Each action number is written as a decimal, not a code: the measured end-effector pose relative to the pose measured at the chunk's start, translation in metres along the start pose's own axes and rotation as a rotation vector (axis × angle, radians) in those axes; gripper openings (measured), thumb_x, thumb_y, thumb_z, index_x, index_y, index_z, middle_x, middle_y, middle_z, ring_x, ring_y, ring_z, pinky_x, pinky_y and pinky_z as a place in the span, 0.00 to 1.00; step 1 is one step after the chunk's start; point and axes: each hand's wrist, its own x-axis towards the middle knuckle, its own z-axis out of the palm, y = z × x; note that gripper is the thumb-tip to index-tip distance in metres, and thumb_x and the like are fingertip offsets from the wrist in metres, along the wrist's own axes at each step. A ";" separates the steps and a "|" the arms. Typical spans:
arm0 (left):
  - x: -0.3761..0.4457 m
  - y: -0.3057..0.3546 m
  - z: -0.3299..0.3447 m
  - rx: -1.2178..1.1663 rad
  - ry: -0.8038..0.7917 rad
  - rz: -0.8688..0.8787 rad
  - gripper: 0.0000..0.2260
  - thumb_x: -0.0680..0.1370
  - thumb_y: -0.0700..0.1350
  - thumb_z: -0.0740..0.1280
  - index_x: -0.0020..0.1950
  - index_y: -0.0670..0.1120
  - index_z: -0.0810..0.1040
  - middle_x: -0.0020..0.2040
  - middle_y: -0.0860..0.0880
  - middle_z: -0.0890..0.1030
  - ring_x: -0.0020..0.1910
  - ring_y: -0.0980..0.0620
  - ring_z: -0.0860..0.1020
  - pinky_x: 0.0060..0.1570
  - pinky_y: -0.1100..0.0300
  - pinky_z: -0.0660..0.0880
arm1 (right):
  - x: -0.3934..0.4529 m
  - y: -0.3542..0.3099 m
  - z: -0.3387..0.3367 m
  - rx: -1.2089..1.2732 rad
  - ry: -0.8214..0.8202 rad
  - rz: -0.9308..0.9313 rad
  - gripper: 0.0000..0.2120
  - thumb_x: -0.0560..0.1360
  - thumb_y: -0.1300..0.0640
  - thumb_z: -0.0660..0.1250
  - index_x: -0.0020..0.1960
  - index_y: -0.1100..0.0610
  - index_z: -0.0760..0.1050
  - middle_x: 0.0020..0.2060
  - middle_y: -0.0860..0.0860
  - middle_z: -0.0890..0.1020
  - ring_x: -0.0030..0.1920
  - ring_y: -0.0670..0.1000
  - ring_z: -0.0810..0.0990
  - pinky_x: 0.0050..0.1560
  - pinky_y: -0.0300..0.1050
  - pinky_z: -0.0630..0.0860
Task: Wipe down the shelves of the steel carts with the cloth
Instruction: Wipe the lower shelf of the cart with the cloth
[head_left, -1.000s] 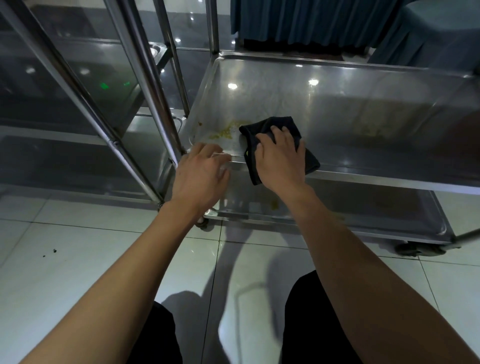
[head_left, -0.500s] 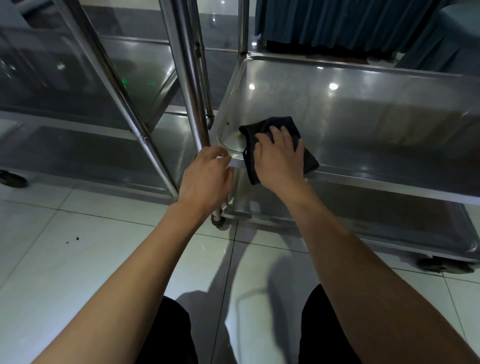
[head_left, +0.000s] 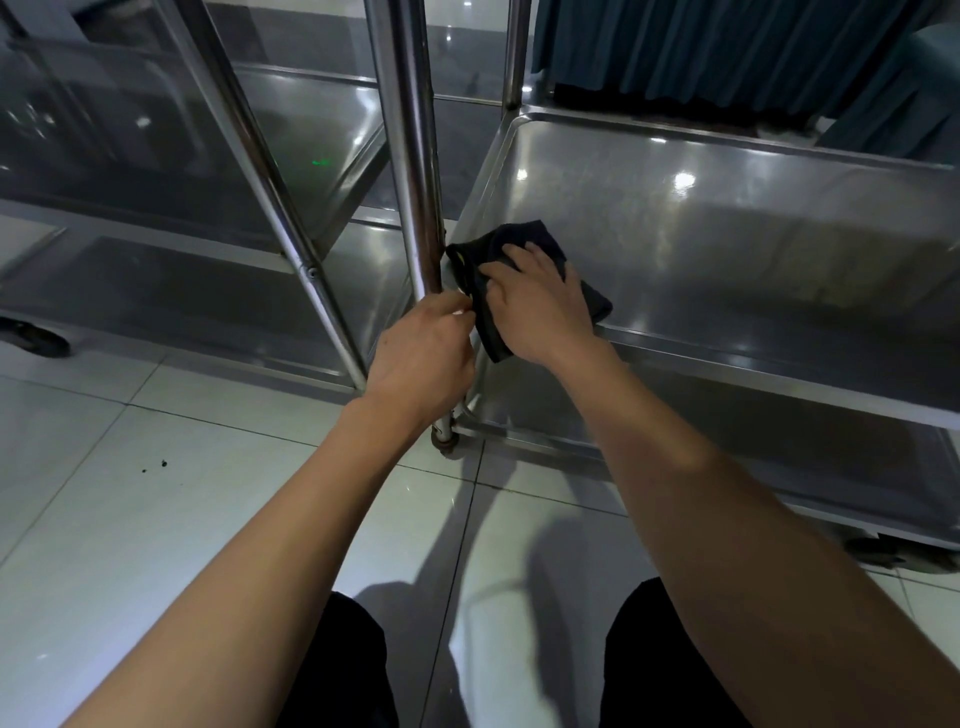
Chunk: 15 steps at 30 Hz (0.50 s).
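1. Dark cloth (head_left: 524, 249) lying in the near-left corner of the steel cart's middle shelf (head_left: 727, 223), one fold hanging over the near rim.
2. Right hand (head_left: 540, 306) flat on the cloth, fingers straight and slightly spread, pressing down.
3. Left hand (head_left: 421, 353) at the corner post (head_left: 410, 171), fingers curled round it just beside the cloth.
4. Second cart (head_left: 156, 218) to the left; pale tiled floor (head_left: 130, 519) below.

A: Where's the cloth (head_left: 524, 283)?
B: On the shelf (head_left: 727, 249), at its near left corner, under the right hand (head_left: 540, 312).
A: And the left hand (head_left: 423, 353)?
B: Just left of it, at the upright post (head_left: 410, 182). A second cart (head_left: 156, 208) stands further left.
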 end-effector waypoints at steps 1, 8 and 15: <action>0.000 0.001 0.000 0.012 0.010 -0.004 0.13 0.78 0.41 0.61 0.58 0.44 0.81 0.62 0.50 0.78 0.57 0.46 0.78 0.44 0.48 0.80 | -0.001 0.000 0.000 -0.001 0.009 0.002 0.21 0.84 0.49 0.49 0.75 0.45 0.66 0.79 0.50 0.61 0.80 0.54 0.52 0.76 0.64 0.50; 0.001 0.012 -0.001 0.042 0.027 -0.034 0.13 0.79 0.45 0.61 0.58 0.42 0.81 0.61 0.49 0.78 0.57 0.46 0.79 0.46 0.49 0.78 | -0.015 0.023 -0.008 0.062 0.039 0.071 0.21 0.84 0.50 0.50 0.74 0.45 0.67 0.78 0.50 0.62 0.79 0.53 0.54 0.77 0.63 0.50; 0.019 0.045 -0.002 0.093 0.029 0.038 0.14 0.81 0.50 0.60 0.57 0.47 0.82 0.59 0.48 0.80 0.60 0.46 0.76 0.59 0.46 0.74 | -0.052 0.084 -0.029 0.063 0.073 0.184 0.21 0.84 0.50 0.49 0.73 0.46 0.69 0.79 0.51 0.61 0.80 0.54 0.54 0.77 0.64 0.50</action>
